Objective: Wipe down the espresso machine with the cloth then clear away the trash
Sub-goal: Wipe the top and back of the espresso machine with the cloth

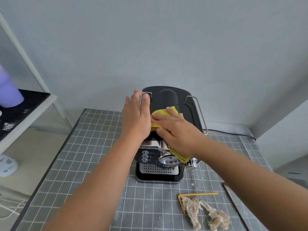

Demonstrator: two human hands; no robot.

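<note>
Espresso machine: the black and chrome espresso machine (166, 139) sits on the bench (93, 164), which wears a grey grid-pattern cover, up near the pale wall.
Left hand: the left hand (135, 117) lies flat against the machine's left side, fingers (145, 99) straight and released, thumb up by the wire rail (146, 93) on top.
Right hand: the right hand (178, 135) presses palm-down on the machine's top front, fingers spread over the cloth, pinning it rather than clenching it.
Cloth: the yellow cloth (162, 112) is folded under that right hand, one edge peeking out at the fingertips, another corner hanging down over the chrome front beside the gauge (168, 160).
Trash: two crumpled brownish paper wads (205, 214) lie on the bench at the near right, touching a bent yellow straw (196, 195), well apart from the machine.
Drip tray: the perforated metal drip tray (158, 169) is in clear view below the hands.
Cord: a black cord (233, 132) runs off to the right behind the machine.
Left side: a white shelf (25, 117) with a black mat holds a purple cup (8, 89).
</note>
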